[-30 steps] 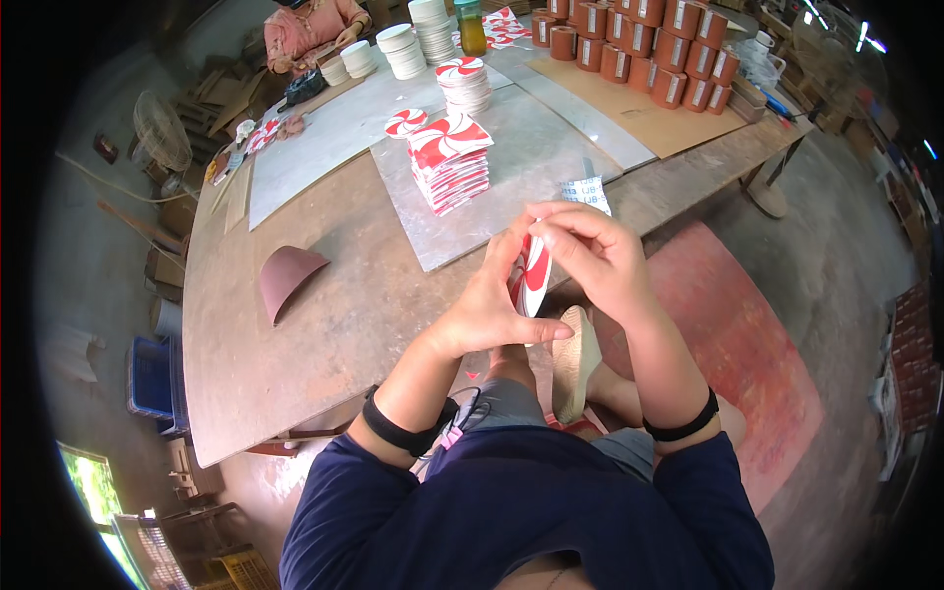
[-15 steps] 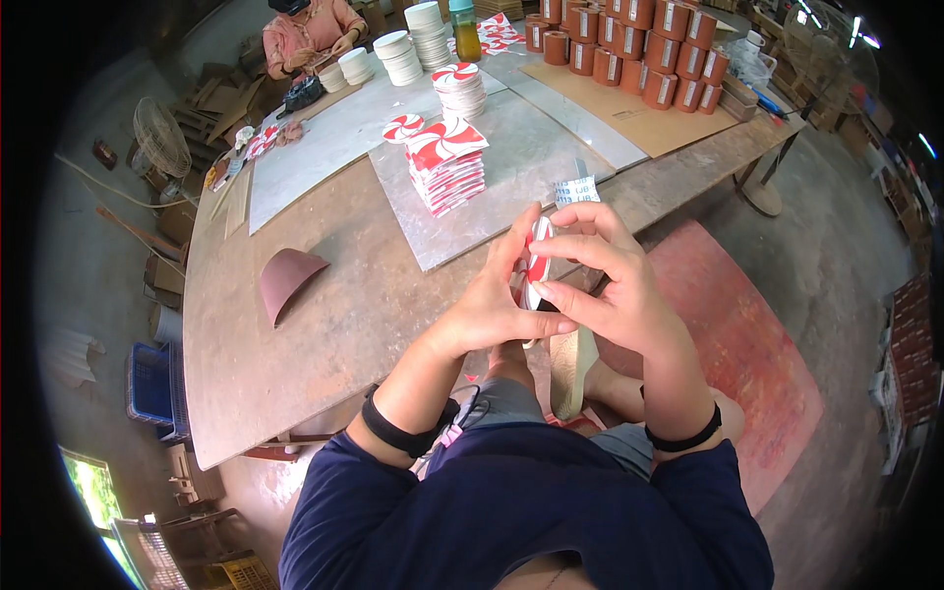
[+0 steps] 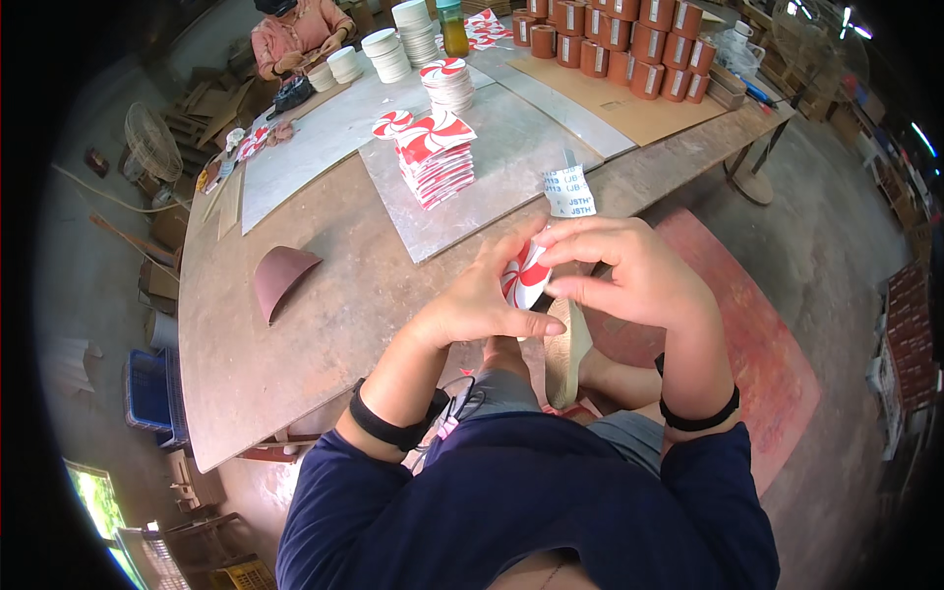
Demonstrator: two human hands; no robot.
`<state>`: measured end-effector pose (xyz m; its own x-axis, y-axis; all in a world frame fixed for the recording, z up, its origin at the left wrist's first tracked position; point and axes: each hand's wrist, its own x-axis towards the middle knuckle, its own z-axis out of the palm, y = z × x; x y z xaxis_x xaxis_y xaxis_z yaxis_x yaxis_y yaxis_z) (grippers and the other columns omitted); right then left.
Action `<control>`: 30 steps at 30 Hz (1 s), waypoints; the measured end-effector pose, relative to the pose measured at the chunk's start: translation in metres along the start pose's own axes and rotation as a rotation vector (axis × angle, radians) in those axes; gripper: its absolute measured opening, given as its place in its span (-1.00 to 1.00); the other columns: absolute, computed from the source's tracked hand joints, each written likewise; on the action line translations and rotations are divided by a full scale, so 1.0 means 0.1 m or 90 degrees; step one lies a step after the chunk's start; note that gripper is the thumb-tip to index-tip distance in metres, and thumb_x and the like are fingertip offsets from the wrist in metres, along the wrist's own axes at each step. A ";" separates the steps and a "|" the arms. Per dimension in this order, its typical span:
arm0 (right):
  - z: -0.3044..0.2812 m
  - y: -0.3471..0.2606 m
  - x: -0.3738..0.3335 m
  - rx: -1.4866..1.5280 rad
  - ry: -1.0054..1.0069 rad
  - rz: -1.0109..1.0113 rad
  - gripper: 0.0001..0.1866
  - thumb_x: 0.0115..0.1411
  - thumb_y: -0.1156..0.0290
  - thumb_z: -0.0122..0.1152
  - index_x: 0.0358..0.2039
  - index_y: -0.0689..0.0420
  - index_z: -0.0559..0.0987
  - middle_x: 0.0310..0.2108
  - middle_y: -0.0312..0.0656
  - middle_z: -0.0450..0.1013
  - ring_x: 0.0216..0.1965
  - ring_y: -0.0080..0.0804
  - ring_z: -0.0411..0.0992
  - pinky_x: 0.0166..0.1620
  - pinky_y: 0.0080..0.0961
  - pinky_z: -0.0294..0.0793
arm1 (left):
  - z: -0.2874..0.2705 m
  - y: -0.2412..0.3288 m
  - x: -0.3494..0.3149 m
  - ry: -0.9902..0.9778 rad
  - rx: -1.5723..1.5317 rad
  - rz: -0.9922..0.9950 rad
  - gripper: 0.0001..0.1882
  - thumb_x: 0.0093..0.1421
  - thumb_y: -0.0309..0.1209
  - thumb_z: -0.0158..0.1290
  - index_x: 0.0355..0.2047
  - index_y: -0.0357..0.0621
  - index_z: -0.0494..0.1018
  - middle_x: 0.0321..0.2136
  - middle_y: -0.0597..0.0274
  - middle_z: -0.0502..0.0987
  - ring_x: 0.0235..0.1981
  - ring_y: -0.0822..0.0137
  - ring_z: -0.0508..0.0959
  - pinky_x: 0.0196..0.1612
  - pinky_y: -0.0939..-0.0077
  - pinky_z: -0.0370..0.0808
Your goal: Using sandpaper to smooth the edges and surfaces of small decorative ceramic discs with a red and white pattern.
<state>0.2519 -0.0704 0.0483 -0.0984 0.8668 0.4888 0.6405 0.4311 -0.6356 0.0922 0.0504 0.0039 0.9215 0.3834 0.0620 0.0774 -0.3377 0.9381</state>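
Observation:
Between my hands, over the table's near edge, is a round disc with a red and white swirl on its face. My left hand is closed round its left side, with the thumb stretched below it. My right hand has its fingertips and thumb at the disc's right edge, partly hiding it. Just beyond my fingers lies a printed white paper piece. Farther off stands a stack of square swirl-printed sheets, with a loose round swirl piece by its top left.
A curved brown sheet, perhaps sandpaper, rests on the wooden table. Behind are stacks of white discs, one swirl-topped stack, a bottle of yellowish liquid and piled brown cylinders. Another person works at the far left.
The disc has turned from nearly edge-on to show more of its swirl face. My right hand has shifted slightly right and its wrist has turned. The view has moved a little.

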 end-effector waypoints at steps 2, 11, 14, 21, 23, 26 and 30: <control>-0.02 -0.04 0.00 0.006 -0.023 0.019 -0.81 -0.09 0.55 0.24 -0.38 0.22 0.55 -0.29 -0.14 0.48 -0.28 -0.27 0.46 -0.22 -0.47 0.43 | 0.01 -0.09 0.01 -0.025 0.035 0.040 0.15 -0.39 -0.11 0.36 0.20 -0.13 -0.01 0.05 -0.19 0.15 0.09 0.00 0.21 0.12 0.28 0.18; -0.13 -0.07 0.02 -0.052 -0.180 0.018 -0.85 -0.05 0.54 0.18 -0.39 0.26 0.54 -0.39 -0.05 0.48 -0.35 -0.18 0.46 -0.26 -0.45 0.43 | 0.00 -0.02 -0.01 -0.115 0.086 -0.020 0.13 -0.38 -0.05 0.35 0.18 -0.15 0.03 0.04 -0.17 0.20 0.08 0.02 0.25 0.10 0.33 0.19; -0.15 -0.10 0.01 -0.058 -0.205 0.058 -0.86 -0.03 0.55 0.16 -0.39 0.26 0.54 -0.38 -0.04 0.48 -0.35 -0.19 0.46 -0.25 -0.45 0.43 | 0.01 -0.03 -0.01 -0.134 0.043 -0.019 0.13 -0.38 -0.04 0.34 0.18 -0.17 0.04 0.04 -0.16 0.21 0.08 0.03 0.24 0.11 0.34 0.19; -0.09 -0.12 -0.02 -0.026 -0.172 0.060 -0.85 -0.06 0.55 0.19 -0.40 0.25 0.54 -0.40 -0.08 0.49 -0.36 -0.21 0.47 -0.28 -0.46 0.44 | 0.01 0.04 0.00 -0.165 -0.034 -0.035 0.14 -0.39 -0.03 0.35 0.17 -0.21 0.04 0.05 -0.14 0.21 0.10 0.04 0.22 0.12 0.34 0.17; -0.08 -0.07 -0.02 -0.044 -0.165 0.042 -0.86 -0.06 0.56 0.20 -0.41 0.25 0.54 -0.40 -0.10 0.49 -0.36 -0.23 0.47 -0.29 -0.46 0.44 | 0.00 0.04 -0.01 -0.142 0.022 -0.022 0.14 -0.38 -0.03 0.35 0.17 -0.22 0.04 0.05 -0.13 0.21 0.10 0.06 0.22 0.12 0.34 0.17; -0.08 -0.02 -0.03 -0.010 -0.129 -0.018 -0.89 -0.05 0.56 0.20 -0.44 0.25 0.54 -0.40 -0.11 0.49 -0.38 -0.25 0.47 -0.31 -0.47 0.44 | 0.00 0.05 -0.03 -0.130 0.025 -0.020 0.14 -0.38 -0.03 0.35 0.17 -0.22 0.04 0.05 -0.12 0.20 0.10 0.08 0.22 0.12 0.35 0.16; -0.11 0.08 -0.05 0.003 -0.068 0.000 -0.91 -0.03 0.56 0.18 -0.45 0.25 0.52 -0.43 -0.16 0.50 -0.41 -0.36 0.46 -0.34 -0.52 0.43 | 0.01 0.10 -0.04 -0.131 -0.013 -0.032 0.13 -0.37 -0.04 0.35 0.17 -0.22 0.03 0.06 -0.10 0.20 0.11 0.10 0.21 0.13 0.36 0.15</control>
<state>0.2664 -0.0740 0.0474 -0.1798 0.8884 0.4223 0.6373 0.4323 -0.6380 0.0896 0.0447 0.0128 0.9751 0.2153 -0.0536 0.1190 -0.3039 0.9453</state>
